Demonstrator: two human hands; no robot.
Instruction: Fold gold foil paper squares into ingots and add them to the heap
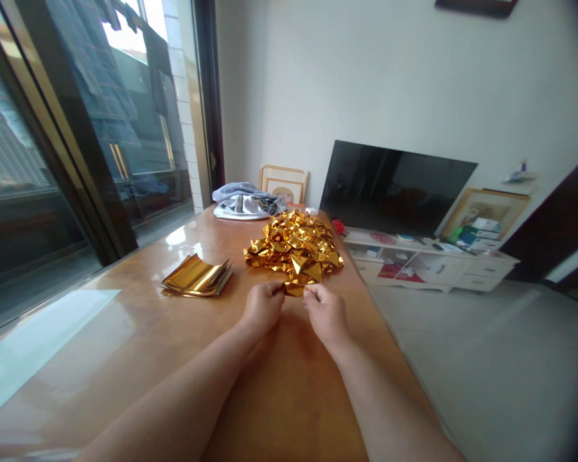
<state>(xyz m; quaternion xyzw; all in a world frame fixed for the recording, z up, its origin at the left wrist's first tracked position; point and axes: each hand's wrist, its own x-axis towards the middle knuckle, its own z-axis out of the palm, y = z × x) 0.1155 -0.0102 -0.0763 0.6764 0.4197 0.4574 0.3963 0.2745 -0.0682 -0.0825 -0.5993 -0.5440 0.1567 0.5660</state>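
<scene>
Left hand (262, 310) and right hand (327, 314) pinch one gold-foil piece (295, 290) nearside of the folded-foil heap (296, 242); a flat foil stack (196, 276) remains left of the heap.

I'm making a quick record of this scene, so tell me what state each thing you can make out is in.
Left hand: pinching one end of the gold foil piece
Right hand: pinching the other end
Gold foil piece: held between both hands
Gold foil pile: heaped, creased
Gold sheets: stacked, edges uneven
Cloth bundle: crumpled
Television: screen dark
Cabinet drawers at right: shut
</scene>
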